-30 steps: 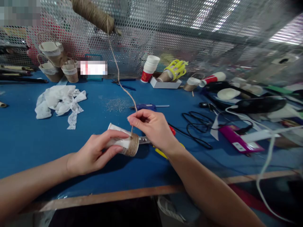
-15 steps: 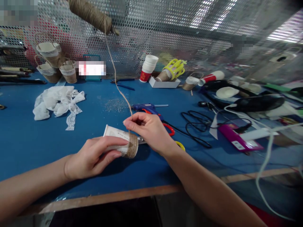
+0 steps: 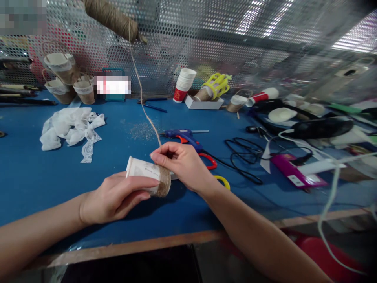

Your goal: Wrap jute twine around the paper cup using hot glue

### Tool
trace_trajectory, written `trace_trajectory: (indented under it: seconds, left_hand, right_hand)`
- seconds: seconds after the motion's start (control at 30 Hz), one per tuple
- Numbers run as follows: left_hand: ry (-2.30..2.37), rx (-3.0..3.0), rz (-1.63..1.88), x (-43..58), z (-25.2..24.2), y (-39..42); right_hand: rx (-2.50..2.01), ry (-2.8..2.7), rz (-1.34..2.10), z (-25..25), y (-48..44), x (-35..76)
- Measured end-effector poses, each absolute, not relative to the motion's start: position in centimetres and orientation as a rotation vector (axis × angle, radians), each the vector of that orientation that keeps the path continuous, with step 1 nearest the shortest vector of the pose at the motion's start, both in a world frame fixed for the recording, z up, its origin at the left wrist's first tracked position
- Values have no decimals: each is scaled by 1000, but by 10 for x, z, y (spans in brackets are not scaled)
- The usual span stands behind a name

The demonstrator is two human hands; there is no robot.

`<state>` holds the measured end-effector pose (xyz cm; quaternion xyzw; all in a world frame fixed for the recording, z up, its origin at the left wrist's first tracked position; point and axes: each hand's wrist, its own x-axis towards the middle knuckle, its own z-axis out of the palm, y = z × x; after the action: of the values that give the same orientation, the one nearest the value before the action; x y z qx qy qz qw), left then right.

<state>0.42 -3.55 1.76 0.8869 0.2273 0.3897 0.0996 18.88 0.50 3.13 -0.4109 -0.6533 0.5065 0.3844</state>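
The fingers of the left hand [image 3: 113, 196] are closed around a white paper cup [image 3: 141, 167], which lies tilted on its side near the middle of the frame, its base end pointing to the right. Around this base end goes a band of brown twine [image 3: 165, 182]. The right hand [image 3: 184, 165] pinches the twine between thumb and finger, just above the band. From there the strand rises to a big spool [image 3: 110, 19] at the upper left, before a perforated metal panel [image 3: 165, 51].

Partly hidden by the right hand are the scissors [image 3: 215, 160], with red and yellow loops. Just beyond this hand lies a blue glue gun [image 3: 184, 133]. On the blue surface [image 3: 44, 177], white lace [image 3: 66, 125] is heaped at the left; wrapped cups with handles [image 3: 85, 92] stand behind it. A purple power strip [image 3: 282, 167] is at the right.
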Motion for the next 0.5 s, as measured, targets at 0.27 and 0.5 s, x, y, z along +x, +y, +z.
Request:
trace_trajectory:
  seconds: [0.27,0.5]
  left_hand:
    - [666,2660,1195,5,17,-38]
    - [808,2648,1286,1,9,-33]
  right_hand:
    - [-1096,-1649,1309,32,6,188]
    - [-1134,-1572,1321,37,7,192]
